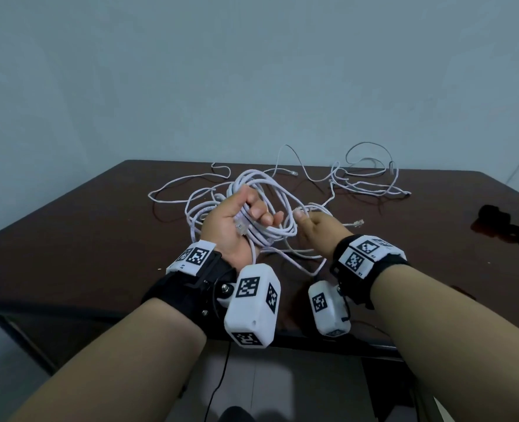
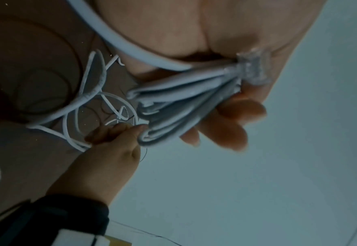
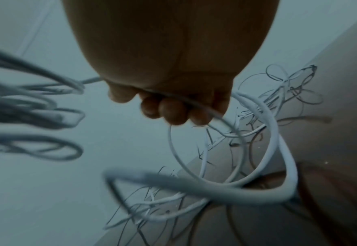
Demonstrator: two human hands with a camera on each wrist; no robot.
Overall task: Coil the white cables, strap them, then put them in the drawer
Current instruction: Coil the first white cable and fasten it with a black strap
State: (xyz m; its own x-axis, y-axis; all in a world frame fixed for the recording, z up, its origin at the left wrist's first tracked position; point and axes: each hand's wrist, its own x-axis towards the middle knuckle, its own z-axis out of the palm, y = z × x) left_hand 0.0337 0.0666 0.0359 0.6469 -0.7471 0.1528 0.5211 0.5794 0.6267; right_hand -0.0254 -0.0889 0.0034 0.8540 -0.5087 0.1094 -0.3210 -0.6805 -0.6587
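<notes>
Dark table (image 1: 69, 226) (white cables (image 1: 364, 187) strewn), pale wall (image 1: 252, 71).

Left hand (image 1: 237, 220) curled round a bundle of white cable loops (image 1: 267, 205), with a clear plug in the palm. Right hand (image 1: 316, 233) pinching a loose strand just beside it. More white cables (image 1: 361, 184) lying tangled near the far edge of the dark table (image 1: 69, 226).

The cables (image 1: 261, 205) were white with a faint lilac cast, one ending in a clear plug (image 2: 253, 66). The table (image 1: 69, 233) was dark brown. Wrist bands (image 1: 191, 254) were white, printed with black-and-white square codes, on black straps. A black object (image 1: 501, 226) lay near the table's right edge. The wall (image 1: 252, 71) was pale grey-blue.
</notes>
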